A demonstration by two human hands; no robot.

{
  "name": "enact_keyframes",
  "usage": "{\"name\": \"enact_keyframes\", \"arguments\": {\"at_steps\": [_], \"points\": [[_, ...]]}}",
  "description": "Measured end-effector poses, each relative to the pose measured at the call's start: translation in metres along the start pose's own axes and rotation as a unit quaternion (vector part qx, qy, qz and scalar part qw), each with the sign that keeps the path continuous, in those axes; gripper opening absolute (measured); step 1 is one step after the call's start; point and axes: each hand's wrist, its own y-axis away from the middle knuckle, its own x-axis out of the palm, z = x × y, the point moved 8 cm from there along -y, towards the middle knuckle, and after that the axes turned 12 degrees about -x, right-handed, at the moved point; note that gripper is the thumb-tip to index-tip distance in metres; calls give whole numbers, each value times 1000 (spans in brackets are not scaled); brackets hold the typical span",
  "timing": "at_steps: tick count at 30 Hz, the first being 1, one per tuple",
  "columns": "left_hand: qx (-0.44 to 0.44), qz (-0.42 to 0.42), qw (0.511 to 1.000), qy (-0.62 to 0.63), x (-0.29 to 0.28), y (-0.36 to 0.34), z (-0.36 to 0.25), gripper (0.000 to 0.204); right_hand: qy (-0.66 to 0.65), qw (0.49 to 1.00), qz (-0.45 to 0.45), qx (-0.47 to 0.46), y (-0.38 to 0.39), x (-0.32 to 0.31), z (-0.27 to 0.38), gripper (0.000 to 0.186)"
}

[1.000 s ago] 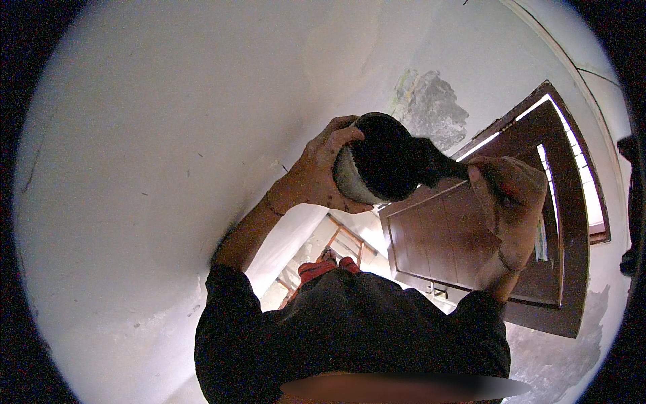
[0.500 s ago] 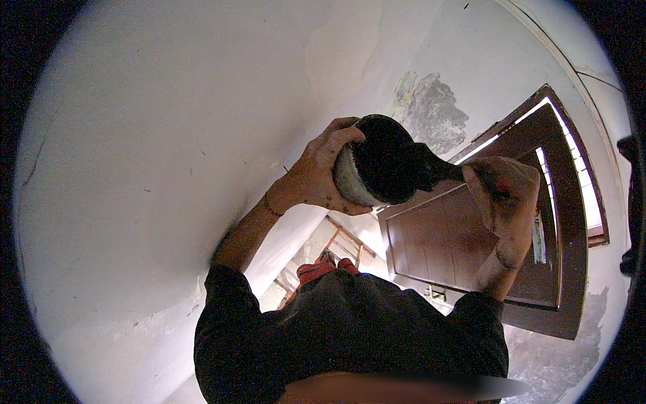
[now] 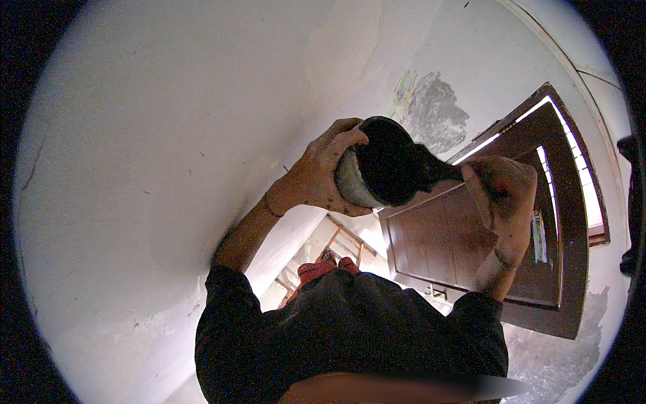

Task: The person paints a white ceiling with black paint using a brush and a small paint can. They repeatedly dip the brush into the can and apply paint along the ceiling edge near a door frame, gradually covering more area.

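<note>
In front of my chest my left hand (image 3: 311, 168) is wrapped round a pale, round, smeared tub (image 3: 350, 180), thumb and fingers on its side. The tub's open side looks almost black. From there a dark tool (image 3: 431, 168) with a narrowing handle reaches across to my right hand (image 3: 508, 180), whose fingers are closed round the handle end. The tool's working end is lost in the shadow, so its kind and where the tub's inside begins cannot be made out.
A white wall (image 3: 134, 168) rises close on my left. A bare grey patch (image 3: 437, 111) of peeled plaster shows on the wall ahead. To the right hangs a brown wooden door (image 3: 431, 242) with bright gaps round it. Far below, by my feet, are wooden ladder-like bars (image 3: 344, 236).
Both hands keep their hold on the tub and the tool. The tub, tool and hands have shifted by only a hair.
</note>
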Motion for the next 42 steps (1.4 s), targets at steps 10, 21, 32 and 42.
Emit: {"name": "enact_keyframes", "arguments": {"at_steps": [10,21,32,42], "points": [[-3,1,1000,-13,-1,0,-2,103,42,999,18,1,0,2,-1,9],[8,8,1000,-1,1,-1,-3,100,-34,999,8,-19,-1,6,-7,9],[26,7,1000,12,0,0,-7,100,-5,1000,-9,-2,4,-2,1,9],[-17,34,999,0,5,2,-1,101,-70,997,-11,35,10,5,-20,10]]}}
